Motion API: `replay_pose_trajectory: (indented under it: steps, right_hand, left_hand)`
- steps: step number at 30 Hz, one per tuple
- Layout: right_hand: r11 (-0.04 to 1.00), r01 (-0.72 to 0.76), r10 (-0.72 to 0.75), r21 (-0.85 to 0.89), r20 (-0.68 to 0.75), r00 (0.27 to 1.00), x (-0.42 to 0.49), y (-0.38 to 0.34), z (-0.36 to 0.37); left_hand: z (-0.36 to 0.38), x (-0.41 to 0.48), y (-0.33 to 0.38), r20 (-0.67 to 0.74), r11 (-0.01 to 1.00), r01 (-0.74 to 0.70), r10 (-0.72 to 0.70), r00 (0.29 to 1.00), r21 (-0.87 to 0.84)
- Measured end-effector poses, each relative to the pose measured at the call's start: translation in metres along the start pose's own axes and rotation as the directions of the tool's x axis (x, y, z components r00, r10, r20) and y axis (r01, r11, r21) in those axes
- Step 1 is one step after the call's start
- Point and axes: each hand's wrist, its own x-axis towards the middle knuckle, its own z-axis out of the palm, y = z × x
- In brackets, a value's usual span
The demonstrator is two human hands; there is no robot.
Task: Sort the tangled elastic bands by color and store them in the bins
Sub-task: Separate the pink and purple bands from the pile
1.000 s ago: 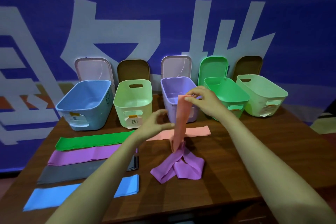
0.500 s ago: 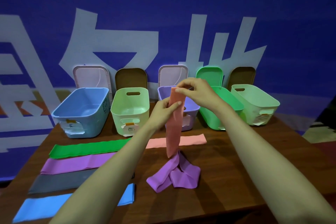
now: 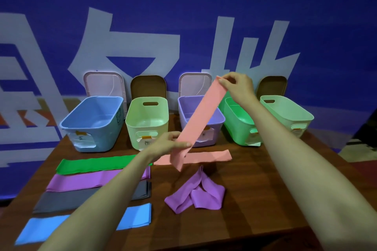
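pink band (image 3: 201, 115), centre frame, looks light, limp, stretchy; right grip (image 3: 238, 87) pinches its top end, left grip (image 3: 168, 144) pinches lower down.

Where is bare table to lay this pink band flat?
Bare table lies right of the purple tangle and the flat pink band, in front of the green bin. A second patch borders the near edge below the tangle. Crowded: the left side's four flat bands and the back row of bins.
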Motion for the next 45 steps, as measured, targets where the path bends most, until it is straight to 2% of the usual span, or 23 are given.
replay_pose_trajectory:
  steps: [3,6,9,14,19,22,25,29,39,43,45]
  right_hand:
    - [0.996,-0.081,0.082,0.023,-0.02,0.996,-0.003,0.026,0.004]
    - [0.982,-0.186,0.186,0.025,-0.006,0.982,-0.011,0.056,0.012]
    - [0.964,-0.267,0.267,-0.006,0.03,0.963,-0.024,0.086,0.026]
    - [0.9,-0.436,0.436,-0.024,0.054,0.898,-0.051,0.138,0.051]
    - [0.848,-0.529,0.529,-0.039,0.128,0.839,-0.076,0.174,0.069]
    - [0.814,-0.575,0.581,-0.085,0.155,0.799,-0.087,0.191,0.081]
    - [0.78,-0.61,0.626,-0.143,0.165,0.762,-0.095,0.201,0.092]
    - [0.74,-0.622,0.664,-0.255,0.129,0.737,-0.105,0.212,0.101]
    - [0.734,-0.532,0.625,-0.423,0.115,0.772,-0.113,0.213,0.11]
    - [0.734,-0.463,0.581,-0.497,0.107,0.807,-0.114,0.21,0.112]
    - [0.748,-0.379,0.511,-0.545,0.109,0.852,-0.117,0.208,0.114]
  left_hand:
    - [-0.02,-0.002,-0.011,0.05,0.989,0.074,-0.081,0.995,0.127]
    - [-0.036,-0.001,-0.023,0.047,0.983,0.136,-0.143,0.989,0.124]
    - [-0.047,0.003,-0.031,-0.035,0.975,0.203,-0.201,0.979,0.091]
    - [-0.06,0.019,-0.047,-0.143,0.941,0.296,-0.275,0.951,0.162]
    - [-0.06,0.034,-0.074,-0.323,0.93,0.358,-0.314,0.893,0.085]
    - [-0.054,0.043,-0.087,-0.445,0.884,0.364,-0.211,0.871,0.293]
    - [-0.043,0.048,-0.088,-0.458,0.804,0.388,-0.165,0.874,0.451]
    - [-0.032,0.053,-0.094,-0.446,0.699,0.412,-0.148,0.883,0.584]
    - [-0.028,0.058,-0.107,-0.454,0.631,0.45,-0.17,0.875,0.631]
    - [-0.025,0.057,-0.111,-0.457,0.573,0.425,-0.096,0.884,0.701]
    - [-0.023,0.055,-0.116,-0.439,0.482,0.386,-0.005,0.899,0.786]
